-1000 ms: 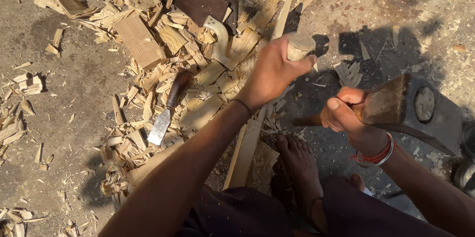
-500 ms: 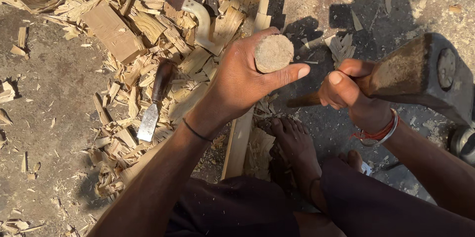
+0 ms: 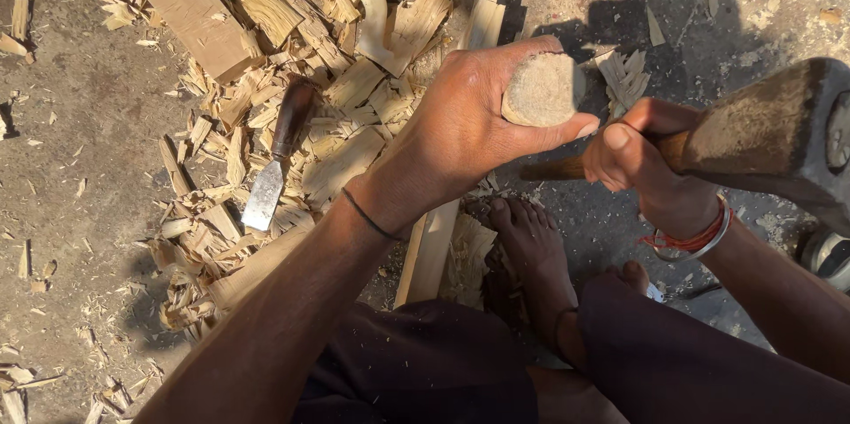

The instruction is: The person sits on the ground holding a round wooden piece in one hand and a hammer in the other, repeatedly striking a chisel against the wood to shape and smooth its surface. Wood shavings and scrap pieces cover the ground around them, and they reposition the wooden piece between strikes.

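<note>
Wooden peg (image 3: 542, 89), chip-strewn dirt ground (image 3: 80, 167)

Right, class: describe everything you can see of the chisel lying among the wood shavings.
The chisel lies flat on pale wood shavings, left of the left hand. It has a dark brown rounded handle, seemingly wood, and a broad flat grey metal blade. The handle points up-right, the blade down-left. No hand touches it.

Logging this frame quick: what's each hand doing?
Left hand: closed around a round wooden handle end.
Right hand: closed on the axe handle.
</note>
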